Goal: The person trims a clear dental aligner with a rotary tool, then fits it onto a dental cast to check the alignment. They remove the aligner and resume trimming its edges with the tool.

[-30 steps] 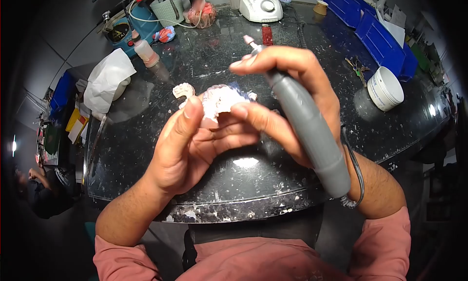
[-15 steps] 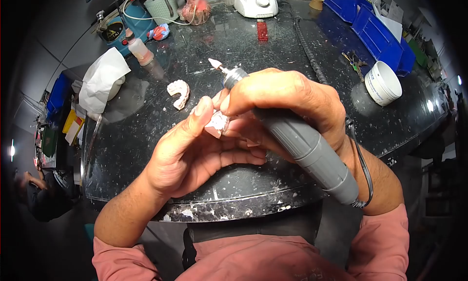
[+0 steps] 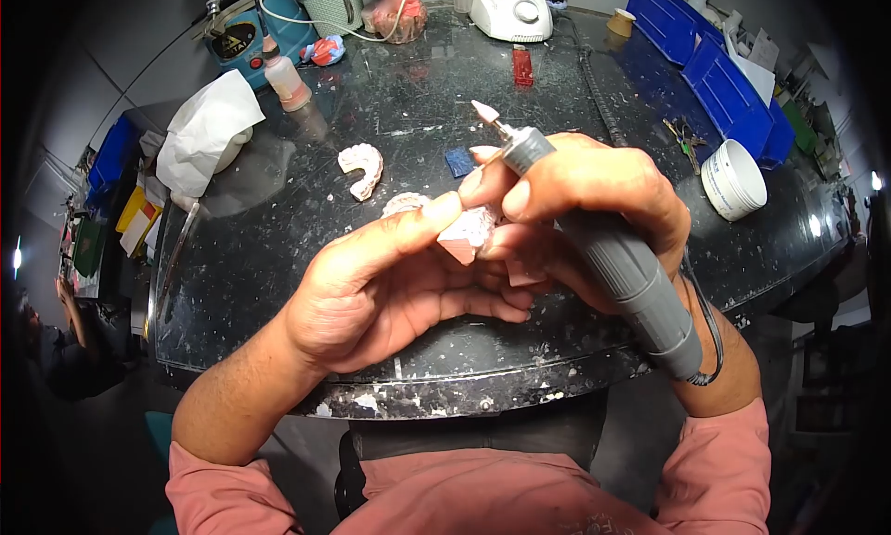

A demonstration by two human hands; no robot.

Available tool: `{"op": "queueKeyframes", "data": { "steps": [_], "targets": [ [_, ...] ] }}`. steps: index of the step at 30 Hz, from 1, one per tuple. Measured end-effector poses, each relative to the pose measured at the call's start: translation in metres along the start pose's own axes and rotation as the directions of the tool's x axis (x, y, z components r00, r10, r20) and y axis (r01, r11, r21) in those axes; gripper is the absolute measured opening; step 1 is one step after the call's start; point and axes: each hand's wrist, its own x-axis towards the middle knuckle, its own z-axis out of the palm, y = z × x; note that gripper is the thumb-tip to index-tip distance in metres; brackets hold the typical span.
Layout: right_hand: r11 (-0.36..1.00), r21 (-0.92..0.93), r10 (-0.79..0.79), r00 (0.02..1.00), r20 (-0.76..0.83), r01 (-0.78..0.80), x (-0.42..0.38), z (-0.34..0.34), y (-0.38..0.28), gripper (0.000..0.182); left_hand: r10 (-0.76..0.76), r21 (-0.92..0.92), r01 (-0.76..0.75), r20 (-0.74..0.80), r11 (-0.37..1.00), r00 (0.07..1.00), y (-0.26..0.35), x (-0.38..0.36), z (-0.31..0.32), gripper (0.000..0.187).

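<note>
Between the thumb and fingers of my left hand (image 3: 348,294) is a small white-and-pink dental cast (image 3: 467,234), partly covered by the fingers. My right hand (image 3: 617,182) grips a grey rotary handpiece (image 3: 636,280), its pale pointed bit (image 3: 485,114) aimed up and left, away from the cast. Right fingertips also rest against the cast's far side. Past my left thumb shows part of another whitish cast piece (image 3: 405,203). Farther left on the black table (image 3: 278,284) lies a horseshoe-shaped tooth cast (image 3: 369,171). Close to the bit sits a small blue block (image 3: 458,162).
A white cloth-like sheet (image 3: 218,127) and a dropper bottle (image 3: 288,82) are at the left. At the back stands a white control box (image 3: 512,11), a red piece (image 3: 522,67) before it. Keys (image 3: 685,143), a white tub (image 3: 733,180) and blue bins (image 3: 729,90) occupy the right.
Both hands, with the cast and handpiece, have moved slightly right and down. The blue block and the cast piece beyond my left thumb have come into sight. The whole view has shifted a little.
</note>
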Motion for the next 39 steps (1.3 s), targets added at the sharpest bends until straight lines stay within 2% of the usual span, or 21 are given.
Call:
{"op": "queueKeyframes", "data": {
  "steps": [2, 4, 5, 6, 8, 9, 10, 12, 15, 16, 18, 20, 22, 23, 30, 33, 34, 36, 37, 39],
  "targets": [
    [0.999, -0.031, 0.024, 0.999, 0.034, -0.023, 0.001, -0.005, -0.002, 0.036, -0.021, -0.004, 0.021, 0.003, 1.000, 1.000, 0.003, 0.000, 0.002, 0.069],
    [0.993, -0.109, 0.033, 0.997, -0.075, -0.041, -0.001, -0.009, 0.005, 0.035, -0.052, 0.123, 0.062, -0.087, 0.990, 0.995, 0.009, 0.002, 0.005, 0.076],
    [0.993, -0.068, 0.091, 0.986, -0.139, -0.101, -0.001, -0.009, 0.002, 0.033, -0.036, -0.005, 0.036, 0.047, 0.999, 0.998, 0.006, 0.003, -0.003, 0.085],
    [0.993, -0.068, 0.091, 0.986, -0.140, -0.101, -0.003, -0.008, -0.001, 0.033, -0.058, 0.014, 0.057, 0.067, 0.998, 0.996, 0.010, 0.002, 0.000, 0.091],
    [0.976, 0.044, 0.214, 0.977, -0.008, -0.214, -0.004, -0.005, -0.004, 0.031, -0.088, -0.014, 0.088, 0.044, 0.996, 0.995, 0.007, 0.000, -0.002, 0.085],
    [0.988, -0.019, 0.153, 0.987, 0.053, -0.152, -0.003, -0.004, -0.005, 0.030, -0.118, 0.021, 0.118, 0.005, 0.993, 0.993, 0.002, -0.002, -0.007, 0.074],
    [0.991, -0.013, 0.133, 0.990, 0.046, -0.132, -0.003, -0.001, -0.006, 0.030, -0.109, 0.017, 0.109, -0.034, 0.994, 0.993, 0.007, -0.001, 0.004, 0.065],
    [0.969, 0.050, 0.239, 0.971, 0.031, -0.240, -0.007, 0.000, -0.008, 0.024, -0.122, 0.019, 0.121, 0.021, 0.992, 0.992, 0.008, -0.001, -0.004, 0.064],
    [0.969, 0.057, 0.241, 0.970, 0.025, -0.242, -0.005, 0.000, -0.010, 0.023, -0.216, 0.010, 0.216, 0.072, 0.976, 0.974, 0.013, -0.001, -0.007, 0.063],
    [0.969, 0.055, 0.240, 0.970, 0.023, -0.241, -0.006, 0.001, -0.009, 0.023, -0.229, 0.045, 0.225, 0.136, 0.973, 0.964, 0.015, -0.002, -0.012, 0.062],
    [0.965, 0.140, 0.225, 0.974, 0.000, -0.223, -0.007, 0.002, -0.004, 0.023, -0.160, -0.005, 0.161, 0.103, 0.987, 0.982, 0.010, -0.003, -0.010, 0.061],
    [0.971, 0.136, 0.200, 0.980, -0.011, -0.196, -0.006, 0.001, -0.005, 0.023, -0.147, -0.021, 0.151, 0.127, 0.988, 0.981, 0.008, -0.002, -0.005, 0.064],
    [0.973, 0.135, 0.186, 0.983, 0.010, -0.186, -0.006, -0.001, -0.002, 0.033, -0.123, -0.062, 0.125, 0.043, 0.990, 0.992, 0.005, -0.001, 0.004, 0.068],
    [0.973, 0.153, 0.176, 0.984, -0.002, -0.174, -0.006, 0.000, -0.001, 0.033, -0.127, -0.057, 0.132, 0.090, 0.990, 0.988, 0.004, -0.001, 0.000, 0.069],
    [0.998, 0.048, 0.028, 0.999, -0.022, -0.027, -0.003, 0.000, 0.000, 0.034, -0.096, -0.028, 0.099, 0.088, 0.995, 0.992, 0.001, -0.002, 0.003, 0.068],
    [0.997, 0.035, 0.062, 0.998, 0.000, -0.062, -0.003, -0.002, -0.002, 0.036, -0.121, -0.026, 0.124, 0.087, 0.992, 0.989, 0.001, 0.000, 0.003, 0.068],
    [0.997, 0.036, 0.063, 0.998, 0.001, -0.063, -0.003, -0.005, -0.003, 0.036, -0.105, -0.086, 0.115, 0.119, 0.990, 0.987, 0.001, 0.000, 0.003, 0.063],
    [0.978, 0.150, 0.143, 0.989, 0.031, -0.146, -0.001, -0.010, -0.006, 0.041, -0.085, -0.146, 0.107, 0.149, 0.984, 0.985, 0.000, 0.000, 0.001, 0.058],
    [0.998, -0.029, 0.055, 0.997, -0.060, -0.057, 0.002, -0.011, -0.002, 0.043, -0.058, -0.089, 0.069, 0.124, 0.994, 0.991, -0.001, 0.001, 0.000, 0.057],
    [0.993, -0.001, 0.121, 0.989, -0.080, -0.121, 0.005, -0.016, -0.006, 0.042, 0.009, -0.030, -0.006, 0.102, 1.000, 0.995, -0.004, 0.005, -0.002, 0.056]
  ]
}}
